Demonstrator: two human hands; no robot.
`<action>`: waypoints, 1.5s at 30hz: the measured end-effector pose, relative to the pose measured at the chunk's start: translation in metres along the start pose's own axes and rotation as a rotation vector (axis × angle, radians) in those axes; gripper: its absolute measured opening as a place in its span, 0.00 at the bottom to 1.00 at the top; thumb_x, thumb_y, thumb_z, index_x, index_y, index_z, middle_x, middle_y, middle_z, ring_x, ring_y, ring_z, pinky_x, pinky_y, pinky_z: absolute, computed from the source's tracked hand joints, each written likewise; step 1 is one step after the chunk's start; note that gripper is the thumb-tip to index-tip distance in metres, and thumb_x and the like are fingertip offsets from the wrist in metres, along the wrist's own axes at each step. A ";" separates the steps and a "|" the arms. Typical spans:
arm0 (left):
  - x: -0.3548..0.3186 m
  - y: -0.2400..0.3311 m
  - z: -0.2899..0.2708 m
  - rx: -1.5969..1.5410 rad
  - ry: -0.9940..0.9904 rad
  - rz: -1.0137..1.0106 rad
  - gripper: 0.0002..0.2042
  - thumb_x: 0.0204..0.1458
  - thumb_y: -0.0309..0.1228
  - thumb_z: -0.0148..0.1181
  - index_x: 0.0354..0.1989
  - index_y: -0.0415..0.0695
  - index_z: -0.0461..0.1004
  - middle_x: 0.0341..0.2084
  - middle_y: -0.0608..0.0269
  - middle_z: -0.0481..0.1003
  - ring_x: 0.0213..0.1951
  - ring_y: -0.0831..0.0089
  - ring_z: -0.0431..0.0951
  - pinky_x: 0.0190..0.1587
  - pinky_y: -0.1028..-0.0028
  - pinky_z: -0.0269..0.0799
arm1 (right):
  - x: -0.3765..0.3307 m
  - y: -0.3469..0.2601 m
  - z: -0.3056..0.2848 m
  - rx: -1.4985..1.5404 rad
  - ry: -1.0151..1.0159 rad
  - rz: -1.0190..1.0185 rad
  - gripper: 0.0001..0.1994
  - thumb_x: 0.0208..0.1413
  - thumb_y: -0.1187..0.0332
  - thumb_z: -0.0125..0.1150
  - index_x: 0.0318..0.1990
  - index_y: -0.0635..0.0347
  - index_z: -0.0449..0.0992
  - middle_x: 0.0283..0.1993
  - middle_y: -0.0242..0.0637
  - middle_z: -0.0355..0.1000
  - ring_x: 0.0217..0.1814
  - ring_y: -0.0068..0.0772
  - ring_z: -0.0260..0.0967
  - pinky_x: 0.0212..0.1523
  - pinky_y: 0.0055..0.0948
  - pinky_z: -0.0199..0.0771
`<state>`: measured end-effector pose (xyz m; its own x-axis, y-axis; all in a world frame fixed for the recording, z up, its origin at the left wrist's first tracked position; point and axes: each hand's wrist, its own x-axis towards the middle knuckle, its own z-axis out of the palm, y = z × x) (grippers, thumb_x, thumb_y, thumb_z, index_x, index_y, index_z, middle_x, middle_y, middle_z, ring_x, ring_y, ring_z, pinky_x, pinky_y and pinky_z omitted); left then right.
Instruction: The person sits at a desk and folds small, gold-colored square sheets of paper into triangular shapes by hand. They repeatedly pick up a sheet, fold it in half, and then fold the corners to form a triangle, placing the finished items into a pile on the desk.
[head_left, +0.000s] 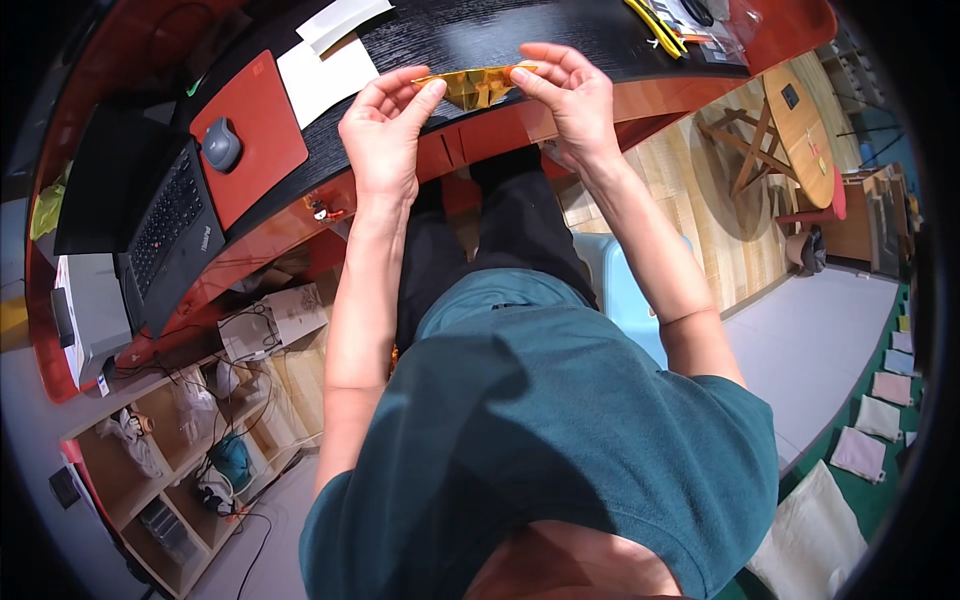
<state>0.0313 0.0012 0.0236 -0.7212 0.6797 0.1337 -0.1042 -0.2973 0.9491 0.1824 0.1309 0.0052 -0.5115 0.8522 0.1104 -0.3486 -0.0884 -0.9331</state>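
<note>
A shiny gold piece of foil-like paper (478, 88), creased and tapering downward, is stretched between my two hands just over the desk's near edge. My left hand (388, 128) pinches its left end between thumb and fingers. At the other end my right hand (574, 100) pinches the right tip the same way, with its outer fingers curled above. The gold piece's upper edge runs nearly straight from hand to hand. Its underside is hidden.
On the black desk (450, 35) lie white paper sheets (322, 85), a red mat (262, 150) with a mouse (221, 145), and an open laptop (165, 215). Yellow-handled tools (655, 28) lie far right. Beside me stand a blue stool (625, 285), a folding wooden table (800, 125) and a cubby shelf (175, 450).
</note>
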 end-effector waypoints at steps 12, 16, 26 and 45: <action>-0.009 0.009 -0.015 -0.377 -0.118 -0.225 0.10 0.59 0.29 0.71 0.45 0.37 0.83 0.32 0.68 0.80 0.27 0.85 0.70 0.29 0.84 0.63 | -0.015 -0.013 -0.005 0.298 -0.195 0.251 0.10 0.62 0.68 0.71 0.47 0.62 0.83 0.38 0.28 0.80 0.34 0.16 0.73 0.40 0.22 0.76; 0.003 0.002 -0.020 -0.651 -0.202 -0.413 0.12 0.60 0.30 0.70 0.47 0.37 0.80 0.34 0.67 0.78 0.27 0.85 0.69 0.28 0.84 0.63 | -0.010 -0.006 0.001 0.595 -0.189 0.497 0.14 0.62 0.67 0.71 0.51 0.61 0.80 0.38 0.26 0.78 0.35 0.16 0.72 0.42 0.24 0.78; 0.005 0.009 -0.014 -0.180 0.087 -0.381 0.12 0.63 0.30 0.67 0.48 0.35 0.77 0.33 0.63 0.79 0.19 0.86 0.67 0.19 0.86 0.56 | -0.009 0.001 0.015 0.304 -0.027 0.419 0.12 0.60 0.67 0.73 0.47 0.62 0.82 0.38 0.27 0.80 0.34 0.15 0.73 0.40 0.20 0.77; 0.005 -0.009 -0.011 -0.032 0.174 -0.026 0.13 0.55 0.21 0.73 0.48 0.33 0.80 0.41 0.56 0.83 0.40 0.75 0.84 0.45 0.76 0.83 | -0.017 0.004 0.029 -0.123 -0.009 -0.094 0.06 0.59 0.74 0.73 0.43 0.64 0.86 0.36 0.31 0.83 0.38 0.17 0.78 0.41 0.18 0.77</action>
<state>0.0210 -0.0005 0.0123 -0.8253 0.5619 0.0550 -0.1442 -0.3040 0.9417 0.1671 0.1008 0.0098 -0.4884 0.8488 0.2023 -0.2973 0.0561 -0.9531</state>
